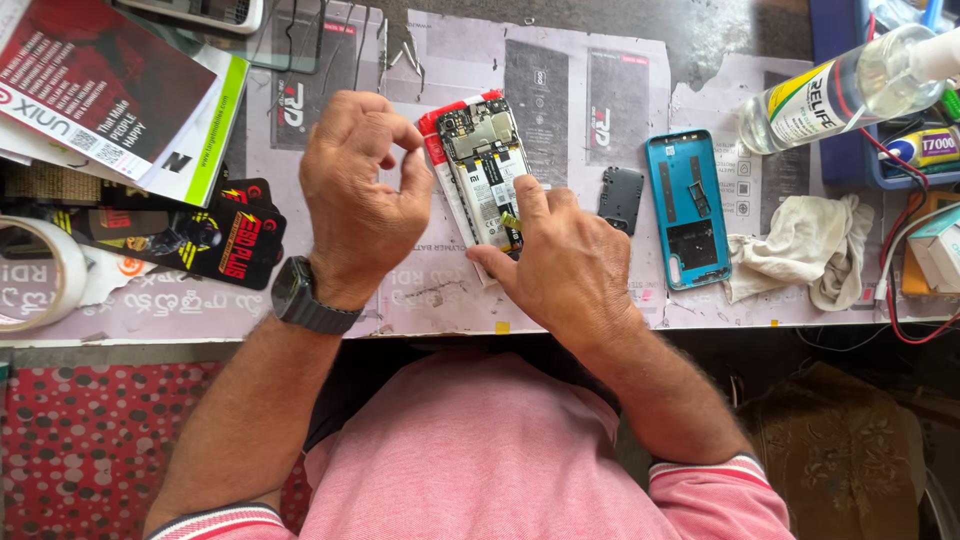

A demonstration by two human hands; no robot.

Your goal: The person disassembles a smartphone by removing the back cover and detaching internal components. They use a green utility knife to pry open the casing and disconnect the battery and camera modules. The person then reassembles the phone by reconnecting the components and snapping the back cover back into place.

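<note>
1. Pale paper-covered tabletop (560, 300): carries all items.
2. Opened red-edged smartphone with exposed circuit board and battery (482, 160): lies at tabletop centre, long axis running 11 to 5 o'clock.
3. Right hand (565, 265): sits at the phone's 5 o'clock end; grip closed on that lower end, index fingertip pressing the interior. This hand is nearer.
4. Left hand (360, 205): at the phone's 9 o'clock side; thumb and forefinger pinched together, touching its upper left edge.
5. Teal plastic back cover (687, 208): at 3 o'clock, apart.
6. Small dark shield plate (621, 198): between phone and cover.
</note>
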